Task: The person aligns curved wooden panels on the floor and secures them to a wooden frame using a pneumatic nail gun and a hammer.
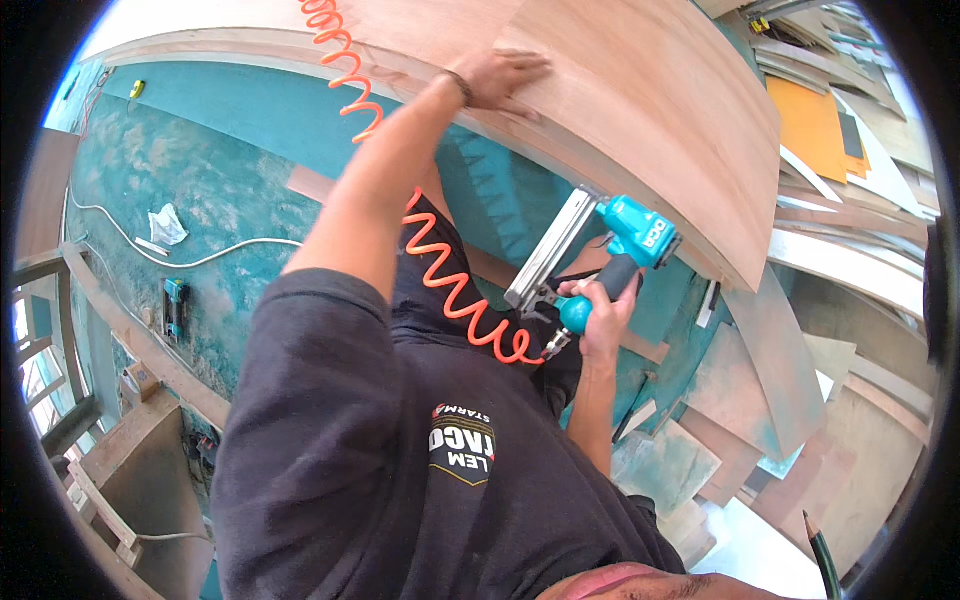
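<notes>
My left hand [503, 80] lies flat on a large curved-edge wooden panel [650, 120], its fingers stretched out near the panel's close edge. In my right hand [608, 312] is a teal pneumatic nail gun [632, 228], gripped by its dark handle. The gun's long silver magazine [556, 245] points toward my left side, and its head is close to the panel's edge; I cannot tell whether they touch. From the bottom of the handle, an orange coiled air hose [445, 268] runs up past my left forearm and over the panel.
Wood sheets and offcuts [745, 370] pile up on the right, with an orange sheet [808, 122] farther back. On the teal floor at left lie a white cable [225, 252], a crumpled white bag [168, 225] and a teal power tool [174, 307]. A pencil [822, 555] shows lower right.
</notes>
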Demonstrator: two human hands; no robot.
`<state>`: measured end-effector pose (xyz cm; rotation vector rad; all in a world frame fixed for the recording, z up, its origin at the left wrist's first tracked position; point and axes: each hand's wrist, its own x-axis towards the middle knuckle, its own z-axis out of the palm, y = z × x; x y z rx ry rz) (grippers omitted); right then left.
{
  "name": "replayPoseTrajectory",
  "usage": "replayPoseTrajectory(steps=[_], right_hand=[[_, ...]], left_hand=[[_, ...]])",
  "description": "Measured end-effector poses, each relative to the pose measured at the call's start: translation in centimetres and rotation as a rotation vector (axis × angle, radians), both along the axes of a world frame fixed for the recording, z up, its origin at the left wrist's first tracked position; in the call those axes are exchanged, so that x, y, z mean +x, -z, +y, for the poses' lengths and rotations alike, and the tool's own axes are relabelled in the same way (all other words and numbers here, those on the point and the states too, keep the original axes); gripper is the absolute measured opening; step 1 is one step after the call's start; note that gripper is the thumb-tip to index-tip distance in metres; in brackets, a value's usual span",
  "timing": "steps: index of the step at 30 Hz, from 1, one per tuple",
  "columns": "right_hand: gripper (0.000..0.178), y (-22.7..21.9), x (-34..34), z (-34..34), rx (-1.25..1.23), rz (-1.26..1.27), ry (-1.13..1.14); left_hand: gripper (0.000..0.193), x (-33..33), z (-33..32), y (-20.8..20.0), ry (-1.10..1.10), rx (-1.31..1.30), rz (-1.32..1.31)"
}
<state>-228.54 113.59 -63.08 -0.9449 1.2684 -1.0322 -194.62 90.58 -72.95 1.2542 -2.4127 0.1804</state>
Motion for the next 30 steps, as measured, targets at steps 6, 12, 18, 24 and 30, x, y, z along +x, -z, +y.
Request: replayPoseTrajectory(steps=[6,12,18,24,30], right_hand=[[0.053,-3.0,0.2,-1.2,-0.09,-0.029,0.007],[0.041,-2.8,2.3,-4.8,-0.162,0.148,-0.142],[0.033,-4.3,6.1,-9.2,-0.112,0.183,-0.215],[0.043,-4.5,9.8,-14.6,-0.159,0.44,-0.45],[0.047,-5.1,10.3,-15.8,-0.111,0.455,-0.505]], left_hand=[[0.077,6.5,1.2,-1.9,0.043,0.001,-0.096],[0.073,7.6,0.5,-0.9,0.108,-0.07,-0.054],[0.071,7.4,0.6,-0.9,0.105,-0.032,-0.012],[0.073,7.3,0.5,-1.4,0.083,-0.038,-0.037],[0.075,7.3,1.0,-1.5,0.042,-0.031,-0.012]])
